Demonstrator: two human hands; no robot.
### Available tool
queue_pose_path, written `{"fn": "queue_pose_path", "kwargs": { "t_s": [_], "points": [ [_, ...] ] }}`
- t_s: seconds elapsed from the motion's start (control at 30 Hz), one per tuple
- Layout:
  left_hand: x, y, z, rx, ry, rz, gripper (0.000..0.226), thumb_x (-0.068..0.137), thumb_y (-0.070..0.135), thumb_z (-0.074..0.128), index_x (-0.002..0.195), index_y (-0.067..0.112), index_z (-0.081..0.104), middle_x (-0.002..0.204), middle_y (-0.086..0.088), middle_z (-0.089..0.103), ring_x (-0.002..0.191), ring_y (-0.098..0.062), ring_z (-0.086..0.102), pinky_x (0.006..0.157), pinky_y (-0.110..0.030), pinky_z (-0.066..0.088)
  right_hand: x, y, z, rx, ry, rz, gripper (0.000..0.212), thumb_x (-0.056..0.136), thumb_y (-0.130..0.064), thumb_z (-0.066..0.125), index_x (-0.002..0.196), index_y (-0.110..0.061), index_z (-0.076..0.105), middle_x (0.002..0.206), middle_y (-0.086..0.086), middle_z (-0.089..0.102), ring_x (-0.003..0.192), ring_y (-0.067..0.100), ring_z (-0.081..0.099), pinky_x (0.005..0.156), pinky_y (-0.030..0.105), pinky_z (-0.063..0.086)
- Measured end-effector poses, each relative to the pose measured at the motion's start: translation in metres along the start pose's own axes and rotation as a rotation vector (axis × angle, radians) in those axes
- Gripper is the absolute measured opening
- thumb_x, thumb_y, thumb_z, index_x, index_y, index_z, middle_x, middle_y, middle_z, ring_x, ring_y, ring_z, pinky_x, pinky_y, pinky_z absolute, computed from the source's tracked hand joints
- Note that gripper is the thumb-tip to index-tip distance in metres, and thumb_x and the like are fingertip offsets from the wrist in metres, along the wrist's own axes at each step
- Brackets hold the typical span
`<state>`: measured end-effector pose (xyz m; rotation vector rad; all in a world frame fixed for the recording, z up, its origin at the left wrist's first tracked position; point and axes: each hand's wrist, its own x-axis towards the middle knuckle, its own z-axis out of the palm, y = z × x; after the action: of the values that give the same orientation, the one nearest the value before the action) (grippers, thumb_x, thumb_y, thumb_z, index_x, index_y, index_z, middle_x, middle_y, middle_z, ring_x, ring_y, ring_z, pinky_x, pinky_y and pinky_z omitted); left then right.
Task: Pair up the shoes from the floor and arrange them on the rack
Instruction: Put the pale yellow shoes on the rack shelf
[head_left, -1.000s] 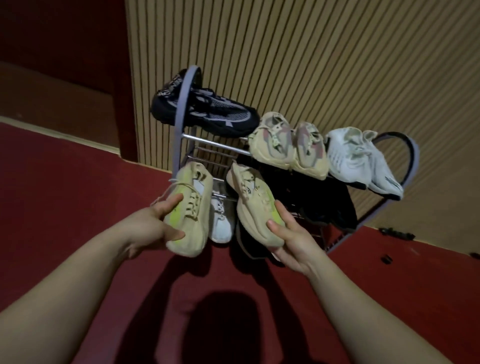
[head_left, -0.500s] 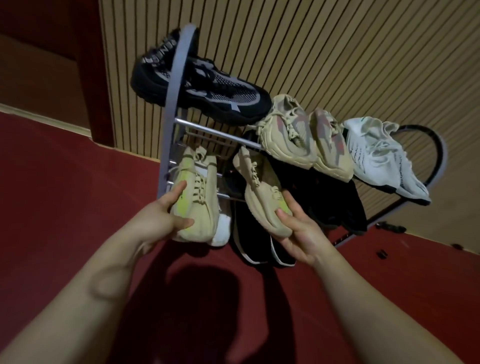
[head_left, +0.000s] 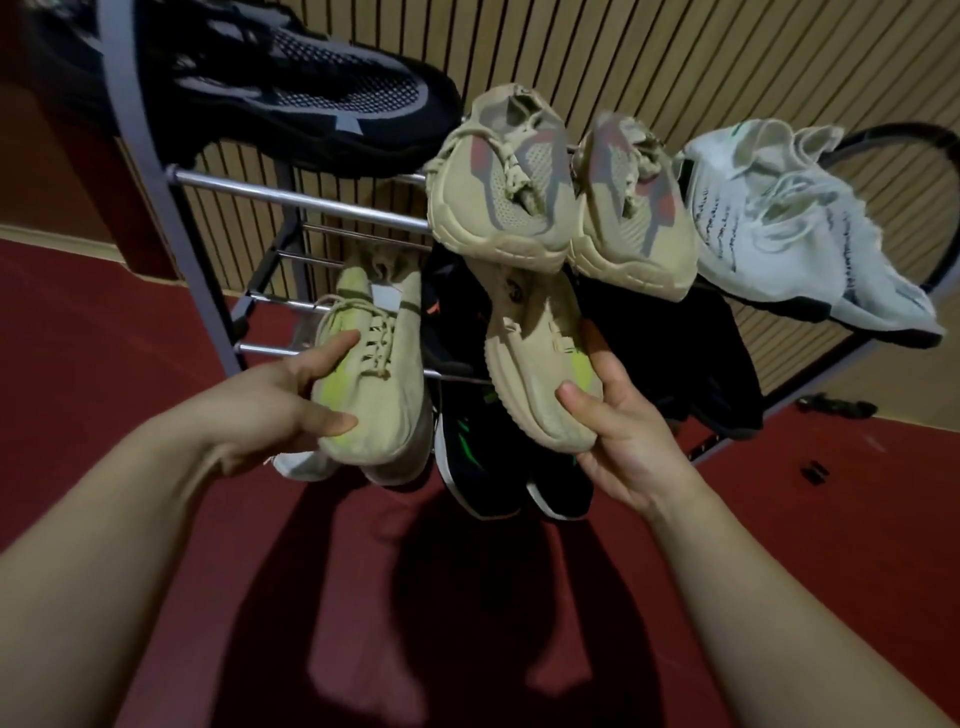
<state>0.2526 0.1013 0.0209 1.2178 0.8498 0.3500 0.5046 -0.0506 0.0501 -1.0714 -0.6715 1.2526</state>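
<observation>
While each hand's fingers (head_left: 332, 418) grip one beige shoe (head_left: 376, 374), dark sneakers (head_left: 478, 452) crowd the rack (head_left: 306, 205) edge between.

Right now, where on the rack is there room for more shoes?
Bare bars on the top shelf, between the black shoe and the tan pair. The top right and the lower shelf look crowded.

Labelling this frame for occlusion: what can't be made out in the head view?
- Black sneaker on the top rail: heel end cut off by the top-left edge of the head view.
- Dark shoes on the lower tier: too dim to count or pair, partly covered by the tan pair above.
- White shoe: mostly hidden behind the left hand and the shoe in its grip.
- Small black bits on the floor: too small to identify.
</observation>
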Motion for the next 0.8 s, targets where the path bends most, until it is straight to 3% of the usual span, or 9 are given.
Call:
{"fn": "queue_pose_path", "kwargs": {
  "t_s": [0.07, 0.23, 0.33, 0.4, 0.47, 0.57, 0.63, 0.7, 0.8],
  "points": [
    [-0.001, -0.01, 0.005, -0.054, 0.027, 0.014, 0.089, 0.076, -0.018, 0.057, 0.139, 0.041, 0.039, 0.138, 0.015, 0.049, 0.119, -0.013, 0.055, 0.094, -0.036, 0.051, 0.003, 0.003, 0.0, 0.009, -0.003, -0.004, 0.091, 0.046, -0.031, 0.094, 0.124, -0.013, 0.051, 0.121, 0.006, 0.065, 0.112, 0.019, 0.062, 0.086, 0.026, 0.054],
    [-0.007, -0.027, 0.01, -0.087, 0.126, 0.104, 0.086, 0.079, -0.016, 0.059, 0.133, 0.049, 0.042, 0.136, 0.02, 0.049, 0.118, -0.011, 0.055, 0.101, -0.047, 0.045, 0.01, 0.014, 0.011, -0.049, -0.017, -0.033, 0.098, 0.045, -0.033, 0.093, 0.131, -0.018, 0.048, 0.123, 0.002, 0.065, 0.116, 0.017, 0.06, 0.093, 0.027, 0.051],
    [-0.016, -0.018, -0.004, -0.037, 0.149, 0.17, 0.09, 0.08, -0.018, 0.056, 0.142, 0.043, 0.032, 0.121, 0.028, 0.054, 0.113, -0.002, 0.056, 0.092, -0.031, 0.051, 0.018, 0.021, 0.025, -0.038, -0.018, -0.056, 0.101, 0.053, -0.025, 0.088, 0.14, -0.028, 0.036, 0.126, -0.004, 0.063, 0.118, 0.013, 0.058, 0.091, 0.024, 0.051],
    [-0.025, -0.012, -0.019, -0.033, 0.186, 0.191, 0.091, 0.08, -0.018, 0.055, 0.142, 0.044, 0.031, 0.12, 0.027, 0.055, 0.108, -0.001, 0.059, 0.078, -0.021, 0.055, 0.023, 0.026, 0.037, -0.061, -0.028, -0.072, 0.076, 0.07, -0.011, 0.071, 0.137, -0.024, 0.04, 0.127, 0.001, 0.061, 0.116, 0.015, 0.059, 0.093, 0.026, 0.05],
    [-0.03, -0.008, -0.032, -0.041, 0.241, 0.203, 0.089, 0.081, -0.016, 0.054, 0.143, 0.042, 0.029, 0.123, 0.022, 0.055, 0.106, -0.003, 0.059, 0.073, -0.019, 0.056, 0.028, 0.031, 0.051, -0.077, -0.022, -0.061, 0.047, 0.08, 0.0, 0.059, 0.123, -0.018, 0.049, 0.118, 0.004, 0.064, 0.108, 0.017, 0.063, 0.089, 0.027, 0.053],
    [-0.031, -0.002, -0.038, 0.006, 0.226, 0.209, 0.087, 0.083, -0.014, 0.055, 0.142, 0.044, 0.027, 0.114, 0.024, 0.058, 0.096, 0.0, 0.064, 0.068, -0.019, 0.056, 0.04, 0.042, 0.068, -0.089, 0.026, -0.025, 0.027, 0.088, 0.004, 0.055, 0.11, -0.012, 0.051, 0.109, 0.006, 0.064, 0.099, 0.016, 0.064, 0.084, 0.028, 0.056],
    [-0.031, -0.004, -0.034, -0.006, 0.258, 0.227, 0.079, 0.084, -0.01, 0.057, 0.135, 0.045, 0.033, 0.114, 0.02, 0.061, 0.095, 0.0, 0.066, 0.071, -0.022, 0.057, 0.049, 0.048, 0.081, -0.118, 0.014, -0.018, 0.033, 0.088, 0.004, 0.055, 0.113, -0.017, 0.051, 0.109, 0.002, 0.065, 0.098, 0.013, 0.064, 0.085, 0.027, 0.054],
    [-0.033, -0.014, -0.029, -0.045, 0.393, 0.253, 0.072, 0.085, 0.002, 0.062, 0.142, 0.037, 0.035, 0.128, 0.01, 0.058, 0.11, -0.009, 0.062, 0.088, -0.034, 0.054, 0.057, 0.055, 0.096, -0.123, -0.017, 0.0, 0.051, 0.089, 0.006, 0.055, 0.129, -0.025, 0.044, 0.113, -0.003, 0.063, 0.103, 0.011, 0.062, 0.089, 0.027, 0.052],
    [-0.043, -0.029, -0.016, -0.126, 0.439, 0.247, 0.079, 0.087, 0.018, 0.063, 0.15, 0.035, 0.019, 0.137, 0.008, 0.049, 0.116, -0.018, 0.058, 0.092, -0.041, 0.052, 0.061, 0.065, 0.11, -0.137, 0.005, 0.037, 0.074, 0.09, 0.006, 0.054, 0.148, -0.028, 0.024, 0.124, -0.002, 0.058, 0.117, 0.016, 0.056, 0.1, 0.036, 0.046]
  ]
}}
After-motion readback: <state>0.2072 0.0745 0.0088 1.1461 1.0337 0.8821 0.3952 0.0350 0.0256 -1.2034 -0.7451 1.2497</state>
